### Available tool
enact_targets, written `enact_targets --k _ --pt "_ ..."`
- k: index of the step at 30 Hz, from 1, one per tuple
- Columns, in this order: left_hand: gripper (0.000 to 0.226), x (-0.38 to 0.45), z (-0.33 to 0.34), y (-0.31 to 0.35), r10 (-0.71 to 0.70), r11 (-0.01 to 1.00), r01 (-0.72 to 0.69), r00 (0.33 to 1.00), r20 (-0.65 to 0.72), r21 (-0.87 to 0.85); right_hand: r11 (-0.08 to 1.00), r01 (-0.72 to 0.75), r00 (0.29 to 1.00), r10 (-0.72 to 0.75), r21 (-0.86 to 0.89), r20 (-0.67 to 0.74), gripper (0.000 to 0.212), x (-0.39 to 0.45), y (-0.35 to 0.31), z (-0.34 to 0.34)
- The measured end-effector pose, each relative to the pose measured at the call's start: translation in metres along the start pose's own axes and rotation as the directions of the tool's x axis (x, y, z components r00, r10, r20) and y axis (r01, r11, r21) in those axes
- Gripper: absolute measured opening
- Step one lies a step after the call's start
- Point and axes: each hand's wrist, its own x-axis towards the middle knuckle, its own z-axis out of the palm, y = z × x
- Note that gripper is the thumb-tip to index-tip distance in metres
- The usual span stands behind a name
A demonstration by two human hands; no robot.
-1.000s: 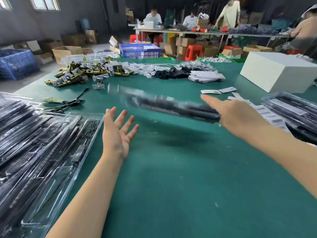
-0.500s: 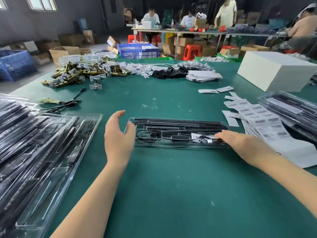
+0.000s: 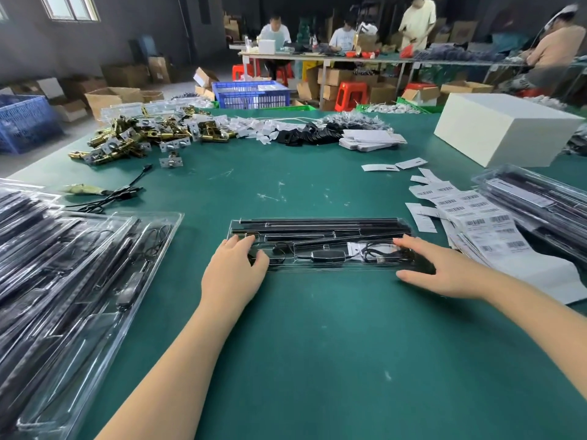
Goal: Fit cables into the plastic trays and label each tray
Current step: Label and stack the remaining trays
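Note:
A long clear plastic tray (image 3: 320,267) lies crosswise on the green table in front of me. Black rods fill its far side, and a black cable with an inline box (image 3: 327,256) sits in its near side. My left hand (image 3: 235,268) rests on the tray's left end, fingers on top and thumb laid over the near part. My right hand (image 3: 444,271) lies on the right end with straight fingers on top and the thumb along the near edge. Sheets of barcode labels (image 3: 489,230) lie just right of the tray.
A heap of filled clear trays (image 3: 63,281) covers the left side. Labelled trays (image 3: 540,198) are stacked at the right, behind them a white box (image 3: 502,134). Brass hardware (image 3: 136,138), white tags and a loose black cable (image 3: 120,195) lie farther back. People work at a far table.
The tray was swinging through the air in my right hand, then came down flat on the table. My left hand moved from hovering beside it onto its left end.

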Motion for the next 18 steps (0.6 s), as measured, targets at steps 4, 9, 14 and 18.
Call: enact_targets --k 4,9,14,18 --pt "0.028 -0.005 -0.006 0.006 -0.058 0.994 0.064 0.996 -0.073 0.083 0.991 -0.049 0.998 0.053 -0.126 0.026 0.073 0.004 -0.004 0.01" --pt "0.028 -0.01 -0.004 0.009 -0.042 0.984 0.061 0.993 -0.114 0.17 0.983 -0.081 0.95 0.125 0.163 -0.285 0.058 0.006 -0.002 -0.003" --pt "0.025 -0.009 -0.002 0.005 0.097 0.978 -0.058 0.977 -0.191 0.201 0.741 -0.67 0.605 0.581 0.047 -0.545 0.077 0.002 0.045 -0.041" --pt "0.021 -0.011 0.001 0.01 0.173 0.983 -0.151 0.954 -0.246 0.105 0.566 -0.819 0.534 0.812 0.095 -0.237 0.104 -0.007 0.077 -0.053"
